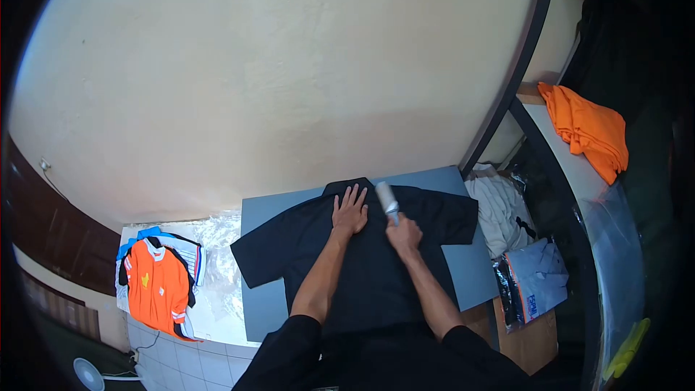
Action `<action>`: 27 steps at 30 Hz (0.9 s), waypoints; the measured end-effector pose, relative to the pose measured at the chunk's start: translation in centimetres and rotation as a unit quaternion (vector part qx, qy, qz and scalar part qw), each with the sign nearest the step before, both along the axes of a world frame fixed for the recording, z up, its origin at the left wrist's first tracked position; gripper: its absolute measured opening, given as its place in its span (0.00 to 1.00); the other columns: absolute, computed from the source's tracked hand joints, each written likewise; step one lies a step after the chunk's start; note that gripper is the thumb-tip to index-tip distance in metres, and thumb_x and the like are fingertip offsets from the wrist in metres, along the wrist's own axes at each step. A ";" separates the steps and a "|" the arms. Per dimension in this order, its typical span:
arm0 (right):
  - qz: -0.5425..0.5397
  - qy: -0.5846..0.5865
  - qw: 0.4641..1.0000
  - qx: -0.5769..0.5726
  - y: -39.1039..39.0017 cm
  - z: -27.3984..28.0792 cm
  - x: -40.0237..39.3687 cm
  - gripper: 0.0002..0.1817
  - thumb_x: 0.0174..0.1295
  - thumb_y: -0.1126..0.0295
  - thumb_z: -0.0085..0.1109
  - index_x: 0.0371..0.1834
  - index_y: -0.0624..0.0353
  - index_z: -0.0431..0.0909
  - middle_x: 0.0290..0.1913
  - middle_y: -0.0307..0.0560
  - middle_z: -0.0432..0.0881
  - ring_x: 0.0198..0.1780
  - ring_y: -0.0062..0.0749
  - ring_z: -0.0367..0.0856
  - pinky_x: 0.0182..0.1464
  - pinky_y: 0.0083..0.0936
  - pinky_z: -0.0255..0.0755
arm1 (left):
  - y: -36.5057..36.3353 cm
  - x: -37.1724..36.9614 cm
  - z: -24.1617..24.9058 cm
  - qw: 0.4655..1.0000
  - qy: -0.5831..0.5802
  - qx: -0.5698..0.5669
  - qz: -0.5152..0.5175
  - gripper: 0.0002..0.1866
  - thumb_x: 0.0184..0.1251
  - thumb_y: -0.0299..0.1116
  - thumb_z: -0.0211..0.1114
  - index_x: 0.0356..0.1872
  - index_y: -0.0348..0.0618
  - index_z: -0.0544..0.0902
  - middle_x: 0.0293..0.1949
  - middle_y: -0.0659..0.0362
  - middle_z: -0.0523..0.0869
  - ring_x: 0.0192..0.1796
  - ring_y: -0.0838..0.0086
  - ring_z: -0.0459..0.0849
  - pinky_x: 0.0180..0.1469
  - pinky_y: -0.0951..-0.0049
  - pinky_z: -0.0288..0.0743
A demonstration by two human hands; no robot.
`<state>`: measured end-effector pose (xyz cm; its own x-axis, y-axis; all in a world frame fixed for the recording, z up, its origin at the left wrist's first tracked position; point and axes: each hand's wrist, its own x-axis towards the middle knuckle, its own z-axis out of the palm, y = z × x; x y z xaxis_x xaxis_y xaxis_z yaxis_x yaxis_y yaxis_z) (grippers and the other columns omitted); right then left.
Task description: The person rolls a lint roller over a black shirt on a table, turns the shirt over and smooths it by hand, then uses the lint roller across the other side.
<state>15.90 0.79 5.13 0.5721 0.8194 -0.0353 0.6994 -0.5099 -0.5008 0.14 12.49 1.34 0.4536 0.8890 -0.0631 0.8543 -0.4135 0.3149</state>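
A black short-sleeved shirt lies spread out on a grey board, its collar toward the wall. My left hand rests flat on the shirt just below the collar, fingers spread. In my right hand is the handle of a white lint roller, whose roller end touches or hovers over the shirt's upper right part, near the collar.
At the left, an orange shirt lies on other garments on a white surface. Folded orange cloth sits on a shelf at the right. Below it are pale cloth and a packaged grey garment. A dark post stands beside the board.
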 end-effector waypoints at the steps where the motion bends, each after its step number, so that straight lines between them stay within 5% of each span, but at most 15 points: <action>1: -0.032 0.002 0.999 0.004 -0.3 -0.6 1.8 0.22 0.77 0.49 0.60 0.57 0.55 0.90 0.48 0.65 0.93 0.52 0.67 0.92 0.57 0.62 0.83 | 0.0 0.1 -0.1 1.000 -0.004 -0.002 0.001 0.36 0.87 0.52 0.47 0.92 0.67 0.56 0.93 0.63 0.49 0.94 0.64 0.45 0.91 0.42 0.37; 4: -0.155 0.019 0.987 0.019 -1.4 -1.5 8.0 0.23 0.77 0.49 0.60 0.59 0.55 0.90 0.51 0.66 0.92 0.57 0.66 0.90 0.61 0.62 0.81 | -0.5 0.1 -0.5 1.000 -0.017 -0.001 0.010 0.35 0.87 0.52 0.46 0.92 0.66 0.57 0.93 0.63 0.49 0.94 0.65 0.45 0.91 0.43 0.36; 7: -0.163 0.025 0.986 0.034 -1.9 -0.5 10.9 0.24 0.76 0.47 0.62 0.56 0.56 0.91 0.50 0.66 0.92 0.56 0.68 0.90 0.60 0.61 0.81 | -0.8 0.2 -0.7 0.999 -0.030 0.020 0.014 0.35 0.87 0.52 0.47 0.91 0.66 0.58 0.93 0.62 0.51 0.93 0.65 0.47 0.91 0.44 0.37; 14: 0.080 0.003 0.995 0.062 -7.1 0.6 2.1 0.21 0.78 0.47 0.60 0.46 0.54 0.85 0.39 0.66 0.91 0.44 0.73 0.89 0.48 0.65 0.81 | -2.1 -2.3 -1.1 0.990 -0.073 0.116 0.042 0.33 0.87 0.50 0.52 0.88 0.60 0.65 0.90 0.57 0.61 0.92 0.60 0.54 0.90 0.42 0.44; 19: -0.056 0.059 0.982 0.169 -7.7 -1.4 4.7 0.19 0.81 0.51 0.59 0.47 0.58 0.84 0.39 0.67 0.90 0.44 0.74 0.88 0.45 0.62 0.78 | -5.6 -8.0 -1.1 0.983 -0.060 0.140 0.103 0.33 0.86 0.49 0.53 0.88 0.58 0.67 0.90 0.56 0.61 0.91 0.58 0.56 0.89 0.42 0.44; 25: -0.158 0.108 0.957 0.219 -7.8 -1.1 10.4 0.25 0.73 0.52 0.73 0.51 0.68 0.82 0.41 0.71 0.89 0.46 0.74 0.88 0.50 0.60 0.77 | -6.9 -7.9 0.4 0.964 -0.104 0.173 0.175 0.30 0.74 0.36 0.66 0.76 0.48 0.78 0.82 0.42 0.69 0.87 0.47 0.63 0.86 0.31 0.49; 27: -0.182 0.056 0.953 0.238 -8.5 -1.7 11.0 0.27 0.70 0.52 0.76 0.52 0.69 0.82 0.46 0.72 0.89 0.50 0.73 0.88 0.54 0.59 0.77 | -7.1 -5.7 2.3 0.965 -0.141 0.185 0.123 0.28 0.73 0.35 0.67 0.74 0.47 0.80 0.81 0.41 0.71 0.86 0.45 0.64 0.84 0.31 0.52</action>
<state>26.92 -7.69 3.42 0.8357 0.5063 0.2127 0.4484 -0.4055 -0.7965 -5.60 5.37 3.60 0.1787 0.9102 0.3736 0.8428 -0.3375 0.4193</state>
